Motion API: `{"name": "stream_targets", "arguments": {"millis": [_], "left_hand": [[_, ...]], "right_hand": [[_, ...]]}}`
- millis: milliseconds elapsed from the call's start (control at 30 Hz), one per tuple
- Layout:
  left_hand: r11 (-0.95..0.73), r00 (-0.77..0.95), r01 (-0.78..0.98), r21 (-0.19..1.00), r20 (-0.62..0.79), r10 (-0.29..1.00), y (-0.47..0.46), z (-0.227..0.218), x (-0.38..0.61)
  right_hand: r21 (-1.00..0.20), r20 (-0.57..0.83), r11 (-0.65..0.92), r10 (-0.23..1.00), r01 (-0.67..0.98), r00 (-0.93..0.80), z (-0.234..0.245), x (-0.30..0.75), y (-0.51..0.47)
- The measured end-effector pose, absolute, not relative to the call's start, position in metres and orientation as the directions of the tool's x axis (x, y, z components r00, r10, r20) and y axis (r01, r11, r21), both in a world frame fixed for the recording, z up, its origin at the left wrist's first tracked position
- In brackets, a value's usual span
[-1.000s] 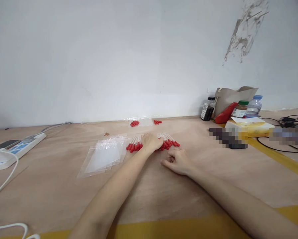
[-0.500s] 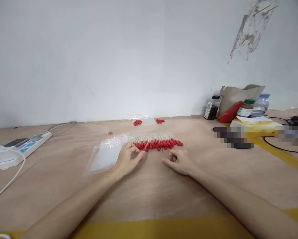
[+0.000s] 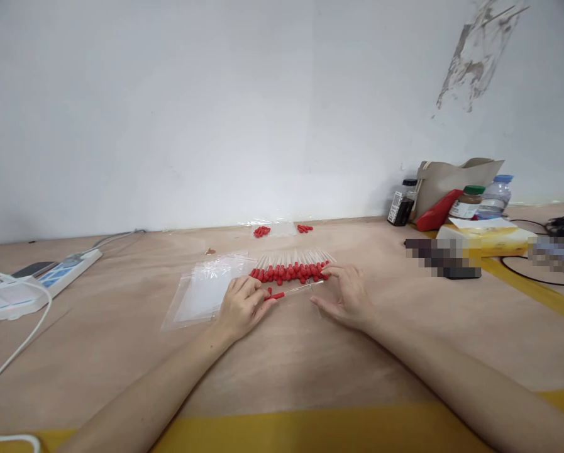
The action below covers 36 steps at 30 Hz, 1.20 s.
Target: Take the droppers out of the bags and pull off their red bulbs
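Note:
A row of thin pale sticks with red ends [image 3: 288, 273] lies on the table, the red ends towards me. My left hand [image 3: 241, 306] is closed at the row's left front, thumb and fingers on a red-ended stick [image 3: 276, 296] whose pale shaft points right. My right hand [image 3: 348, 296] is at the row's right end, thumb apart from the fingers, and its fingertips touch or nearly touch the red ends there. Between the hands, near the shaft's tip, is a small clear piece too fine to make out. Flat clear plastic bags [image 3: 206, 289] lie left of my left hand.
Two small red piles [image 3: 261, 232] lie by a clear bag near the wall. At left are a power strip [image 3: 50, 286] and white cable. On the right stand a dark bottle [image 3: 401, 204], a grey bag [image 3: 444, 179], a green-lidded jar [image 3: 468, 202] and a yellow-white pack [image 3: 493, 239].
The stick at my left hand has swung from pointing up to lying nearly level, pointing right. My right hand has opened from a curl and reached to the row's right end.

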State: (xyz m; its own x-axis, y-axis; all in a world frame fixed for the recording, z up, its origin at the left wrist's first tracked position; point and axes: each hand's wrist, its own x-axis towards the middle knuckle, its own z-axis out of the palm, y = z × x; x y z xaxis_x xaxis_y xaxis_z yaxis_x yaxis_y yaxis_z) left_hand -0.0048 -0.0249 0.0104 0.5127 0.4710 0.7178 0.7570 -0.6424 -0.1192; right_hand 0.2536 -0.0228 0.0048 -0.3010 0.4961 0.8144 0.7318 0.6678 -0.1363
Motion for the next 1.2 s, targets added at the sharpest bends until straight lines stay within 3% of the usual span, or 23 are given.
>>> {"name": "stream_targets", "arguments": {"millis": [267,433,767,1200], "left_hand": [[-0.642,0.582,0.713,-0.282,0.749,0.317,-0.028,0.009,0.002],[-0.653,0.543,0.727,-0.212,0.76,0.357,-0.029,0.009,0.006],[-0.787,0.705,0.587,-0.19,0.598,0.382,-0.03,0.013,0.015],[-0.836,0.705,0.535,-0.122,0.609,0.363,-0.037,0.011,0.008]], "right_hand": [[0.102,0.721,0.751,0.397,0.653,-0.568,0.002,0.241,-0.025],[0.113,0.725,0.76,0.377,0.64,-0.576,-0.006,0.235,-0.021],[0.173,0.724,0.774,0.319,0.609,-0.611,-0.008,0.235,-0.026],[0.184,0.688,0.801,0.309,0.57,-0.656,0.002,0.243,-0.033]]}}
